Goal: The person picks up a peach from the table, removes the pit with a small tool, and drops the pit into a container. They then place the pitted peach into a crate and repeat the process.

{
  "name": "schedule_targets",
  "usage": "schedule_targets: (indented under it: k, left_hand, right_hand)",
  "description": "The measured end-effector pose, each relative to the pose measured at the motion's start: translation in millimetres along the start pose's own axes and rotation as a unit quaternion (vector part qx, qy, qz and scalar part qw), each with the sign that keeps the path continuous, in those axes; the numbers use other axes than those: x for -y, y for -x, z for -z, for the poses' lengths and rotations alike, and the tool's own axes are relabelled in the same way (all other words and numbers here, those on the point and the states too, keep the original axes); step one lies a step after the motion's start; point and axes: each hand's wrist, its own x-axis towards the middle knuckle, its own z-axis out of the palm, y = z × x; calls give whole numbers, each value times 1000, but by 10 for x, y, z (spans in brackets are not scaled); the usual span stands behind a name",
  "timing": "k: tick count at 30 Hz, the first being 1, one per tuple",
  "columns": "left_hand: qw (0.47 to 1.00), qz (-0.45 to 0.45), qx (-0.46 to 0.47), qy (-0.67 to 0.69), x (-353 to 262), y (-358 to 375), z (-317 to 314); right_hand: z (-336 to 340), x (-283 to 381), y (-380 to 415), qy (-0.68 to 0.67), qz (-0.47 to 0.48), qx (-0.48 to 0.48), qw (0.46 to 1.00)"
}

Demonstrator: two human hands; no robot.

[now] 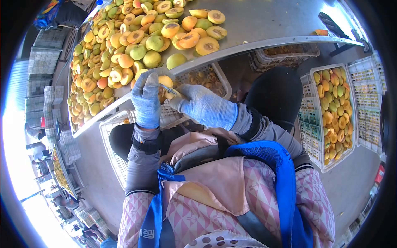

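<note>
My left hand [147, 101], in a blue-grey knit glove, is closed around a yellow peach half [165, 80] just off the table's front edge. My right hand [209, 106], gloved the same way, grips a small metal tool [168, 89] whose thin shaft meets the fruit. Its handle is mostly hidden by my fingers. Beyond my hands, a large heap of peach halves [128, 49], green, yellow and orange, covers the left part of the metal table [252, 25]. Several cut faces in the heap show brown pits or hollows.
Below the table edge stands a white plastic crate [225, 82] holding brownish bits. Another white crate [316, 142] full of peach halves is on the floor at right, beside stacked crates [366, 99]. A dark glove [331, 25] lies at the table's far right.
</note>
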Motion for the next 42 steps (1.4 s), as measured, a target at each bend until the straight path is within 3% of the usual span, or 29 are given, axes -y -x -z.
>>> schedule_targets:
  k: [3,6,9,12,15,18,21,24,27,31,33,35,37,39,42]
  left_hand:
    - [997,26,78,7,-54,-78,42]
    - [985,62,100,124,-7,-71,0]
    - [970,105,135,174,-200,-6,-77]
    - [978,82,119,150,-30,-31,-11]
    - [995,48,81,15,-3,-51,-12]
    - [965,151,49,211,-47,-23,-96]
    - [969,146,80,185,-10,-60,-15]
    - [995,67,54,59,100,-62,20]
    - [988,85,43,120,69,-36,-11]
    - [998,35,-5,61,126,-14,-59]
    - [991,73,-47,98,30,23,-124]
    - [999,-11,-32,17,109,-30,-149]
    - [999,5,-28,27,99,-52,-164]
    - [984,119,-36,126,6,-47,-166]
    - [998,29,-40,42,90,-19,-130]
  right_hand:
    - [49,80,11,62,-74,19,995]
    - [-27,-81,9,106,-24,-35,993]
    - [-22,-25,14,63,-80,-22,995]
    - [-41,-49,24,71,-60,-34,995]
    - [-61,-114,30,193,-21,-60,979]
    - [-61,-43,57,240,-14,-56,969]
    - [-82,-110,72,292,7,-60,955]
    - [-45,-62,72,322,0,-33,946]
    - [-31,-41,93,323,-1,-18,946]
    - [-104,-55,85,269,-8,-45,962]
    - [-133,-61,88,248,2,-66,966]
    - [-134,-34,100,246,-9,-67,967]
    - [-130,-29,105,264,-19,-65,962]
    - [-125,-38,108,302,-27,-60,951]
    - [-106,-11,103,249,-29,-51,967]
